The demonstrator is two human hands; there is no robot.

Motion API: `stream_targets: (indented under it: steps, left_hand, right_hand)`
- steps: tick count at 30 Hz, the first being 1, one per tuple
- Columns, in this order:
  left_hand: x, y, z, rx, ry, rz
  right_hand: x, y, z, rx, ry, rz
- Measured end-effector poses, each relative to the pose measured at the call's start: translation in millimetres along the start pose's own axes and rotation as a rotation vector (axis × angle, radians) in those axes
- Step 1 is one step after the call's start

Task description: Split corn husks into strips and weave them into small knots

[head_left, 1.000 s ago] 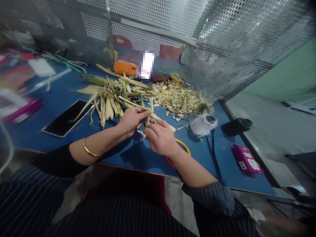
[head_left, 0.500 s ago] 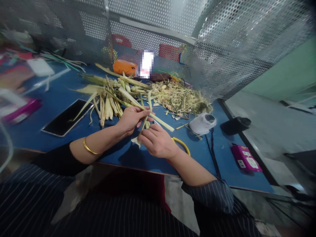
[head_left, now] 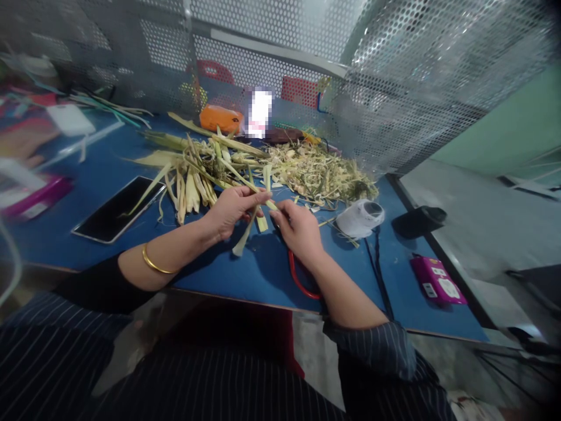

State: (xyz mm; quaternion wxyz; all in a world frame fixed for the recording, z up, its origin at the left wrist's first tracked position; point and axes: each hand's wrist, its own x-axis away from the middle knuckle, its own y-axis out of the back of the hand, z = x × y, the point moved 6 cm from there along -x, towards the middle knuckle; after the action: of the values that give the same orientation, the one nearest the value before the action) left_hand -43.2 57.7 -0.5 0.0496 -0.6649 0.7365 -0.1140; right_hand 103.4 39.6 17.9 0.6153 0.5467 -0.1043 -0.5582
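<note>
Several leaf strips [head_left: 246, 234] stay pinched in the left hand [head_left: 231, 213]; the right hand [head_left: 302, 229] — seemingly gripping one — has shifted rightward.

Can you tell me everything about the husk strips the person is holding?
The husk strips are thin, flat, pale yellow-green and look like dried plant leaf. They cross where the left hand pinches them, above the blue table. One end points away from the person, another slants toward the near edge, and the right hand seems to pinch another.
</note>
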Motion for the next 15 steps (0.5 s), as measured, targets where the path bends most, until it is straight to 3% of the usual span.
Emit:
stream_targets:
  steps: [4,9,15]
  left_hand:
    - [0,-0.5,-3,-0.129,-0.096,-0.04]
    - [-3,2.0,-3,-0.129,-0.086,-0.088]
    - [-4,3.3,-5,-0.119,-0.052,0.005]
  right_hand:
    - [-1,-1,2,-0.09,0.019,0.041]
    - [-4,14,0,-0.203,0.005,0.073]
    - [-7,12,-13,-0.483,-0.14,0.253]
